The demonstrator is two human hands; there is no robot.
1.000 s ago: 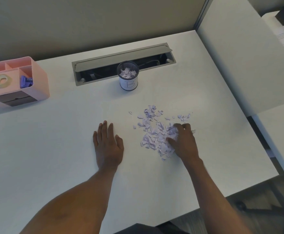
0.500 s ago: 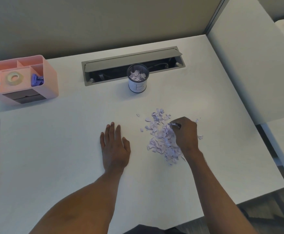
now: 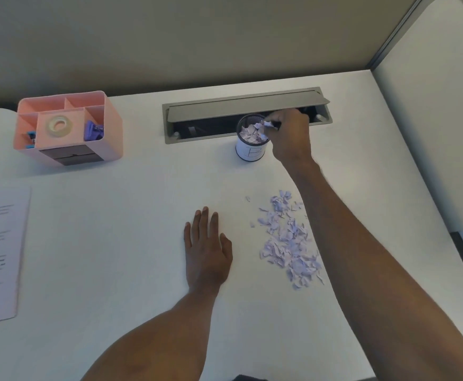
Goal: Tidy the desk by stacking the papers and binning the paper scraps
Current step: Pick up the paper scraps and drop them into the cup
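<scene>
Here the right hand point(image 3: 288, 136) pinches scraps point(image 3: 267, 124) over the cup point(image 3: 250, 152) on the white desk point(image 3: 114, 243); the left hand point(image 3: 205, 251) lies flat, open, nearer than the cup.

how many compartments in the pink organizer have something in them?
3 in the pink organizer: tape roll in the middle, purple clips at right, blue items at left. The rear compartments look empty, though their floors are partly hidden.
</scene>
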